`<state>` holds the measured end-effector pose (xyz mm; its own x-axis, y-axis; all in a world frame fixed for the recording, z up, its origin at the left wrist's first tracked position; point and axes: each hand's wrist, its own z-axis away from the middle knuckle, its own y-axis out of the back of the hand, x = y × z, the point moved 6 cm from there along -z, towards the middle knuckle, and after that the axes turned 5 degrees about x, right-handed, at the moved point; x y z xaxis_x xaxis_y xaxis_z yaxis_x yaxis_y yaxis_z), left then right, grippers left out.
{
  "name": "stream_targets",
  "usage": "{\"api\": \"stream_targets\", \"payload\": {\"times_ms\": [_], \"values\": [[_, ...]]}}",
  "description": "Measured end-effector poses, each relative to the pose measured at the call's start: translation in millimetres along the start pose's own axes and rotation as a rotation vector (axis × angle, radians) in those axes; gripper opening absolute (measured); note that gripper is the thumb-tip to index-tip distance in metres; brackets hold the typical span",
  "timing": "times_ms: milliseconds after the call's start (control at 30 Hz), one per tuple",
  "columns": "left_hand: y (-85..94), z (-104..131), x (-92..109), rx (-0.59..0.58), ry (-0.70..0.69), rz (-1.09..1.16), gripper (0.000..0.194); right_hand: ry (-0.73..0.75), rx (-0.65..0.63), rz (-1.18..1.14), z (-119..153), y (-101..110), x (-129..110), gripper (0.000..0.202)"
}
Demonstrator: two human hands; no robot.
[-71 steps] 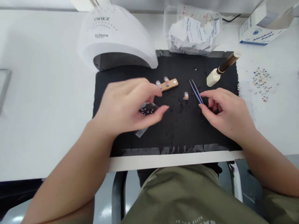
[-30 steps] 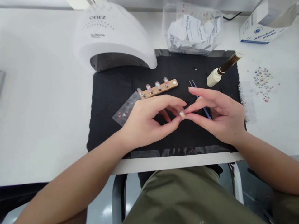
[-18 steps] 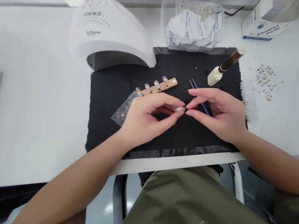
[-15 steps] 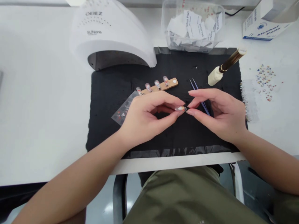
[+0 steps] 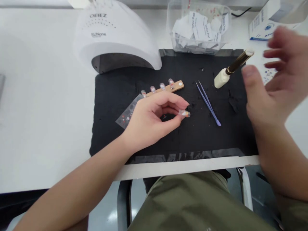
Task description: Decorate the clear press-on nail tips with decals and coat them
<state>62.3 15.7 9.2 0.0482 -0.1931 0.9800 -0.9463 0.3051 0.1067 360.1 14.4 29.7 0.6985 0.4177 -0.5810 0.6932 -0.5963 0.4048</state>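
Note:
My left hand pinches a clear false nail with white and orange decoration between thumb and fingertips, over the black mat. Raised at the right, my right hand has its fingers apart and holds nothing; it is somewhat blurred. Several similar nails stand on a wooden strip behind my left hand, which partly hides it. A clear sticker sheet pokes out beside my left wrist. Purple tweezers lie between my hands. Beyond them a cream polish bottle with a brown-gold cap lies tilted.
A white nail lamp stands at the back left. Behind the mat is a clear plastic tub of alcohol pad packets. An alcohol pads box sits at the back right. Small rhinestones show partly behind my right hand.
My right hand has moved away from the false nail, up and to the right, uncovering the tweezers. My left hand stays nearly in place, still holding the nail.

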Motion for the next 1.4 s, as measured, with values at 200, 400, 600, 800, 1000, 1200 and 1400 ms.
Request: {"api": "stream_targets", "payload": {"times_ms": [200, 400, 600, 800, 1000, 1200, 1400], "values": [[-0.5, 1, 1, 0.011, -0.015, -0.027, 0.016, -0.001, -0.065, 0.049, -5, -19, 0, 0.014], [2.5, 2, 4, 0.047, -0.012, -0.064, 0.007, 0.019, 0.016, -0.035, -8, -15, -3, 0.024], [3.2, 2, 5, 0.022, -0.048, -0.078, 0.005, -0.029, 0.014, -0.170, -5, -20, -1, 0.030], [3.0, 3, 6, -0.022, -0.076, -0.105, 0.005, -0.044, 0.010, -0.278, -5, -17, -13, 0.024], [2.7, 2, 7, 0.013, -0.198, -0.091, 0.017, -0.139, -0.058, -0.528, 4, -20, -43, 0.025], [-3.2, 0, 1, -0.031, -0.088, 0.018, 0.012, -0.211, -0.217, -0.540, 23, -32, -66, 0.023], [-14.9, 1, 0, -0.164, -0.017, 0.116, 0.008, -0.270, -0.286, -0.559, 30, -37, -66, 0.022]]}}
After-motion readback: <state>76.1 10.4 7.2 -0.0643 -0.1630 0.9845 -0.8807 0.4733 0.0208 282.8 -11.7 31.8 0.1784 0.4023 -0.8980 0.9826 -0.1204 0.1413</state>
